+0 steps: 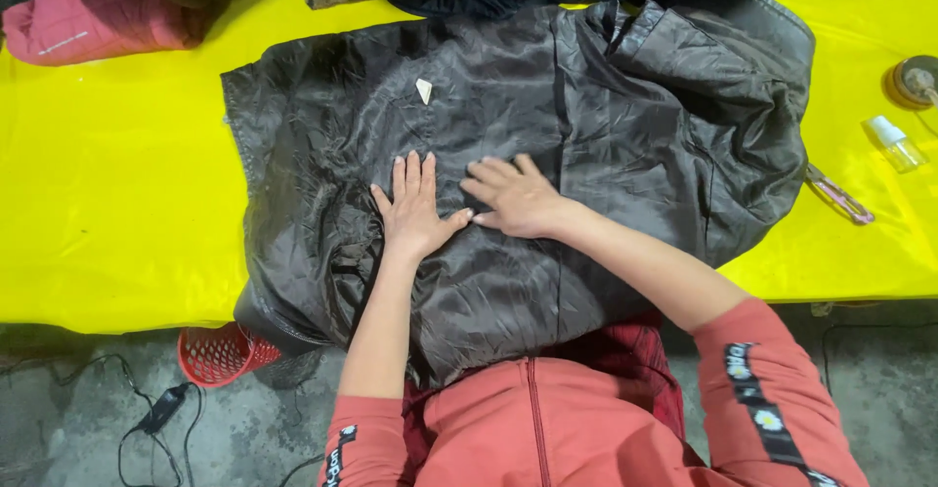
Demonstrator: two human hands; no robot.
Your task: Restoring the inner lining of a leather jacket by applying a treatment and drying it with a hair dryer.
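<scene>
Both hands lie flat and open on a dark jacket (547,145), gripping nothing: the left hand (415,209) has its fingers together pointing to 12 o'clock, and the right hand (516,197) sits just beside it at 3 o'clock, fingers angled toward 10 o'clock, the thumbs nearly touching. The jacket is spread inside out across a yellow table (107,194), its hem hanging over the near edge. Its shiny, crinkled lining looks thin, soft and slippery, likely light, sliding under the palms; the firmer seams, hem or collar edge seem the better places to take hold. A small pale tag (424,89) sits at 12 o'clock of the left hand. Far at 3 o'clock lie a pink clip (838,197) and a clear small bottle (895,143). At 8 o'clock, below the table, stands a red mesh basket (220,352), and at 10 o'clock a pink padded garment (88,18)
</scene>
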